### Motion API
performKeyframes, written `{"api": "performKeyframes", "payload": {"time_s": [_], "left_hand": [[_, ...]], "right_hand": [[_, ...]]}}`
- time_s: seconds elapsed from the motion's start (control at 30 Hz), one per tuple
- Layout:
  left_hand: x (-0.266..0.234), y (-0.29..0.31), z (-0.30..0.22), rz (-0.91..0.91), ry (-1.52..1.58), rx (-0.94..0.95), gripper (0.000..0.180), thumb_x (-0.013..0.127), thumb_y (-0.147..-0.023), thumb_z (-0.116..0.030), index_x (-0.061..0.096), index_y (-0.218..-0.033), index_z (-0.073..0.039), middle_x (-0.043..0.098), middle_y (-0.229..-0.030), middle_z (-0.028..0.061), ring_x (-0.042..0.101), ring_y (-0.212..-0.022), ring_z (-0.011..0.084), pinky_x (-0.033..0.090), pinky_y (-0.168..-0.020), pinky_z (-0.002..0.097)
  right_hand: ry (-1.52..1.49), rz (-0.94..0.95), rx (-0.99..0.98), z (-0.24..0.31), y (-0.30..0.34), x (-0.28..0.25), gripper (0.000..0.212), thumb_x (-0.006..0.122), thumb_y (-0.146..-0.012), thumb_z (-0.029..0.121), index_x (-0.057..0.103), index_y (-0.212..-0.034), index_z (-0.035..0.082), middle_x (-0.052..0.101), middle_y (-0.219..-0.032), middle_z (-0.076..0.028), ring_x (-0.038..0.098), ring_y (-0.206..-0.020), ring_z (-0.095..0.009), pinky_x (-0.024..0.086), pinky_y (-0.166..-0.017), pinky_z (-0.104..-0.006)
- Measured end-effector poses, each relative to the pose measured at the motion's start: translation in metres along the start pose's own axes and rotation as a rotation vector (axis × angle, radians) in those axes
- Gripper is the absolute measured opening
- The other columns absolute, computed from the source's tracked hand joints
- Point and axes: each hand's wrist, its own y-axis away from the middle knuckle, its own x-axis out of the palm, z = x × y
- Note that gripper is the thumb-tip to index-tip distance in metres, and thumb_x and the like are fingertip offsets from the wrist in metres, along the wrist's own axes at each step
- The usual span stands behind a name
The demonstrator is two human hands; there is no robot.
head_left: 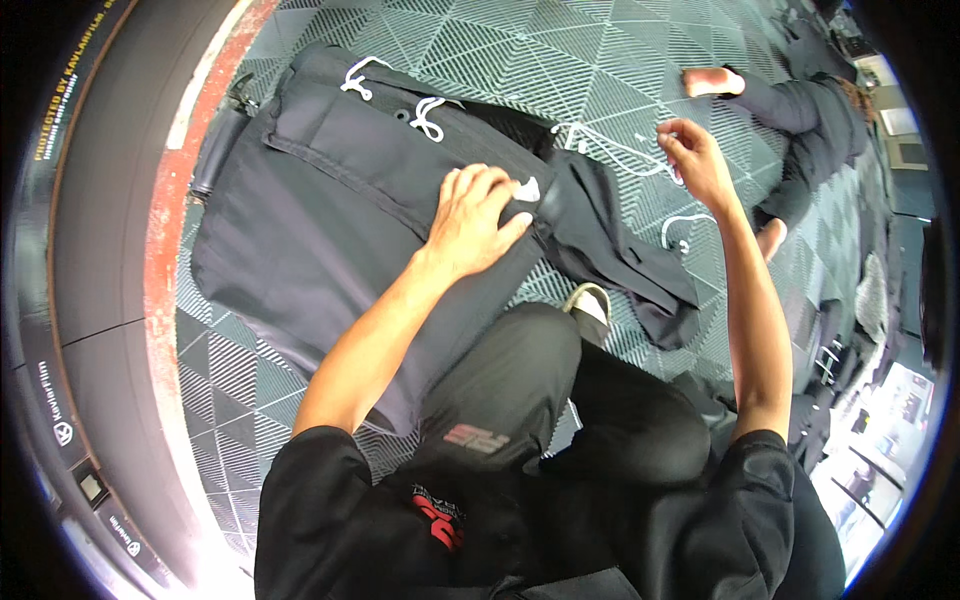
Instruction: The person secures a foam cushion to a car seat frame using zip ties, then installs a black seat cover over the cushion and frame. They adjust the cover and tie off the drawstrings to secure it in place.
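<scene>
One loosely spread left hand (468, 222) rests on black cloth (320, 230) over the floor tiles (600, 60), while I cannot tell whether the curled right hand (698, 162) grips the white cord (634, 170), whose slack loops could tangle if tugged.

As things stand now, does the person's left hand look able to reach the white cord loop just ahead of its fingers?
Probably yes: the left hand rests on the black cloth close to that white cord loop, which lies on top, with nothing visible covering it or blocking the way.
</scene>
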Motion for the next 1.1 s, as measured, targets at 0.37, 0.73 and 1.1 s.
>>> {"api": "performKeyframes", "payload": {"time_s": [0.37, 0.73, 1.1], "left_hand": [[-0.055, -0.077, 0.088, -0.121, -0.381, -0.456, 0.027, 0.072, -0.089, -0.026, 0.072, -0.102, -0.003, 0.065, -0.102, 0.0124, 0.058, -0.099, 0.0265, 0.049, -0.088, 0.0376], [-0.092, -0.072, 0.102, -0.115, 0.620, -0.695, 0.018, 0.066, -0.098, -0.020, 0.071, -0.102, -0.004, 0.072, -0.096, 0.0015, 0.059, -0.077, 0.0053, 0.046, -0.068, 0.0220], [-0.188, -0.188, -0.034, -0.131, 0.351, -0.017, 0.032, 0.059, -0.102, -0.030, 0.074, -0.108, -0.002, 0.074, -0.100, 0.0141, 0.069, -0.096, 0.0247, 0.054, -0.087, 0.0375]], "right_hand": [[0.364, -0.143, -0.506, -0.006, -0.074, 0.118, 0.032, 0.066, -0.088, 0.016, 0.068, -0.119, 0.007, 0.063, -0.126, -0.017, 0.060, -0.119, -0.036, 0.048, -0.103, -0.0446], [-0.045, 0.174, -0.660, 0.094, -0.091, 0.239, 0.024, 0.061, -0.087, 0.010, 0.070, -0.109, 0.004, 0.066, -0.102, -0.016, 0.064, -0.100, -0.034, 0.052, -0.091, -0.0431], [-0.786, 0.444, -0.290, 0.083, -0.084, 0.257, 0.038, 0.053, -0.103, 0.033, 0.066, -0.124, 0.004, 0.071, -0.106, -0.008, 0.061, -0.104, -0.021, 0.047, -0.095, -0.0359]]}}
